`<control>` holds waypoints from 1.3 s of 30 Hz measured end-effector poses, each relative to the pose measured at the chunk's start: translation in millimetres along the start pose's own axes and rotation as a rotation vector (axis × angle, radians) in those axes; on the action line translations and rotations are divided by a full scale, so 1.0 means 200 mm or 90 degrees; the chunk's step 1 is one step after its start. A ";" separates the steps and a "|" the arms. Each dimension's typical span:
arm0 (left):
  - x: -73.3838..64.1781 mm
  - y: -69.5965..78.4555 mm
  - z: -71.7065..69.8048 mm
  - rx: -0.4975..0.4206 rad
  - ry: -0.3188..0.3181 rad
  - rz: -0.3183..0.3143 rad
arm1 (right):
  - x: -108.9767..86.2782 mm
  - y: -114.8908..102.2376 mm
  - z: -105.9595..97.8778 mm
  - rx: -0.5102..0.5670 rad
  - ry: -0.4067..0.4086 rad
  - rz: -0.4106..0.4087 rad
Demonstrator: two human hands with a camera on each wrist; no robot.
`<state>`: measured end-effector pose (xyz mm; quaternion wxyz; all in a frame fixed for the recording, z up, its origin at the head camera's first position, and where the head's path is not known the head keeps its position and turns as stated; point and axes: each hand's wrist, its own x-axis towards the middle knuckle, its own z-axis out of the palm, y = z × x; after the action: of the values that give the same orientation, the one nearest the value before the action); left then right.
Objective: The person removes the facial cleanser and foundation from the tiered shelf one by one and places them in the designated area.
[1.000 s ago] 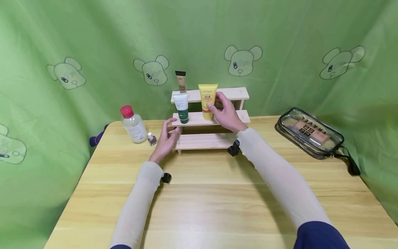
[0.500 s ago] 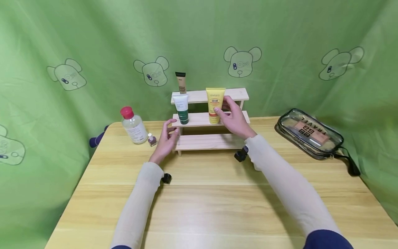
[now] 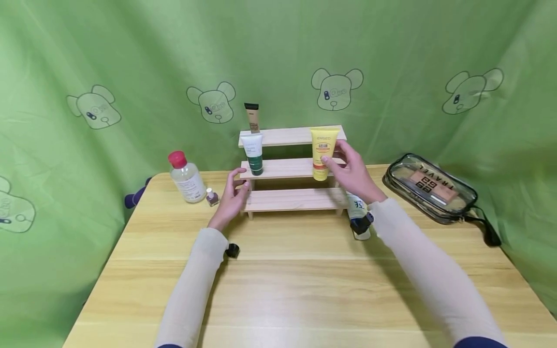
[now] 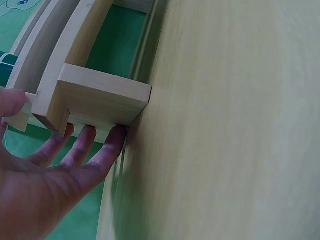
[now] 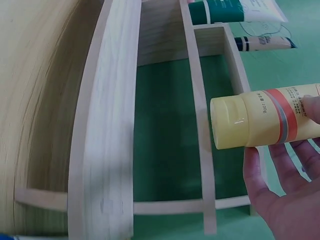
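Observation:
My right hand [image 3: 354, 175] holds a yellow squeeze tube [image 3: 324, 152] upright, cap down, at the right end of the stand's middle shelf. In the right wrist view its yellow cap [image 5: 229, 122] is close to the shelf edge. My left hand [image 3: 228, 199] rests against the left end of the three-step wooden stand [image 3: 296, 199]. The left wrist view shows straight fingers [image 4: 82, 150] touching the stand's side. A white-and-green tube [image 3: 253, 153] stands at the left of the middle shelf, and a small tan tube [image 3: 253, 118] with a black end is on the top shelf.
Left of the stand are a clear bottle [image 3: 188, 182] with a red cap and a small nail polish bottle [image 3: 212, 197]. A labelled bottle [image 3: 357, 205] is partly hidden below my right wrist. A transparent travel pouch [image 3: 431, 188] lies right. Green curtain [image 3: 278, 48] hangs behind.
My right hand has moved the yellow tube rightward along the middle shelf. The labelled bottle by the stand's right end has come into view. My left hand has stayed in place.

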<state>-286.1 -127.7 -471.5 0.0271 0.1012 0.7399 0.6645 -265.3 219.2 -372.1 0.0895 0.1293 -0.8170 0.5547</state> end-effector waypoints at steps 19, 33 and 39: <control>0.01 -0.04 0.00 0.025 0.010 0.016 | -0.17 0.02 -0.26 -0.075 0.045 -0.001; 0.00 -0.04 0.00 0.019 0.009 0.027 | -0.28 0.17 -0.39 -0.138 0.049 0.024; 0.00 -0.04 0.00 0.012 0.005 0.017 | -0.33 0.24 -0.44 -0.169 0.054 0.042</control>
<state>-287.7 -128.5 -479.5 0.0141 0.1088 0.7450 0.6580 -216.5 325.5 -401.3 0.1218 0.0657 -0.8826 0.4494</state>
